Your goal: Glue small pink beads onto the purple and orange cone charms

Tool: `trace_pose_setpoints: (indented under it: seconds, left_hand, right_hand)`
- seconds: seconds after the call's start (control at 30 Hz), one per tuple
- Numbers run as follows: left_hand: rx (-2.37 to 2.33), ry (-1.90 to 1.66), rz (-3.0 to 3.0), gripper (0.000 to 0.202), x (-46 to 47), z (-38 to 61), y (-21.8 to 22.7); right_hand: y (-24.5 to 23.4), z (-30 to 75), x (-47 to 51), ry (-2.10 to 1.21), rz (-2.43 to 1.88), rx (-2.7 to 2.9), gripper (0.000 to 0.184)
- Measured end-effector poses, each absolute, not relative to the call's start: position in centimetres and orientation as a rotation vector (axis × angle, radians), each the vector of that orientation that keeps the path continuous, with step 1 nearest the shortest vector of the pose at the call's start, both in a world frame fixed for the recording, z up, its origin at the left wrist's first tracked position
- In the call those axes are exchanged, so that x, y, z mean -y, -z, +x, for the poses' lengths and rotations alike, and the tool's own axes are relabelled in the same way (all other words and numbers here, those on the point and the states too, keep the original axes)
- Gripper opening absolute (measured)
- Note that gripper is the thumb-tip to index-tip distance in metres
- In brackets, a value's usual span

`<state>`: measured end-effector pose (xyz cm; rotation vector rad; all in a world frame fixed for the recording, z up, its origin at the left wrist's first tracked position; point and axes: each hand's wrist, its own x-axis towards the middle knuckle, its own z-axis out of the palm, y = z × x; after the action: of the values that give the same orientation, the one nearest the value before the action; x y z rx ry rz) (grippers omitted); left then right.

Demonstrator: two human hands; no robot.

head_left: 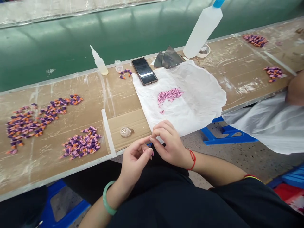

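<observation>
My left hand (135,158), with a green bangle at the wrist, is curled with its fingertips pinched together near the table's front edge. My right hand (167,142), with a red string at the wrist, meets it fingertip to fingertip in a pinch. Whatever tiny piece sits between them is too small to make out. Just beyond the hands lies a crumpled white sheet (201,95) carrying a small heap of pink beads (169,95). A small clear round container (125,131) rests on the cardboard to the left of the hands.
Piles of purple-and-orange pieces (82,144) (35,118) cover the cardboard table on the left; more lie at far right (273,72). A phone (144,71), a small glue bottle (99,61) and a large white bottle (203,30) stand behind. Another person's sleeve (268,123) is at right.
</observation>
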<state>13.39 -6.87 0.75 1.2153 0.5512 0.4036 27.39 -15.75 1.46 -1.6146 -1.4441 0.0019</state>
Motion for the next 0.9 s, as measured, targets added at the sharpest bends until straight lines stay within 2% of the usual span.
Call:
trace_pose_setpoints:
  seconds: [0.2, 0.47, 0.6, 0.7, 0.77, 0.9]
  left_hand:
    - [-0.556, -0.427, 1.514, 0.031, 6.8, 13.2, -1.6]
    - [-0.574, -0.355, 1.518, 0.027, 6.8, 13.3, -2.1]
    - [-0.602, -0.3, 1.434, 0.019, 6.6, 13.5, -2.3]
    - [-0.597, -0.257, 1.342, 0.012, 6.2, 13.6, -2.5]
    - [-0.586, -0.237, 1.265, 0.016, 6.1, 13.5, -2.5]
    - [-0.643, -0.218, 1.154, 0.03, 6.3, 13.6, -2.3]
  right_hand:
    - [-1.6, 27.8, 15.9, -0.009, -1.592, 1.559, 0.015]
    - [-2.2, 28.5, 16.2, -0.116, -1.582, 1.614, 0.019]
    - [-2.0, 29.0, 16.2, -0.114, -1.539, 1.658, 0.011]
    - [-1.7, 29.5, 16.1, -0.009, -1.429, 1.762, 0.026]
    - [-1.6, 29.6, 16.2, 0.064, -1.371, 1.776, 0.03]
    - [-1.4, 28.8, 16.0, 0.155, -1.326, 1.645, 0.024]
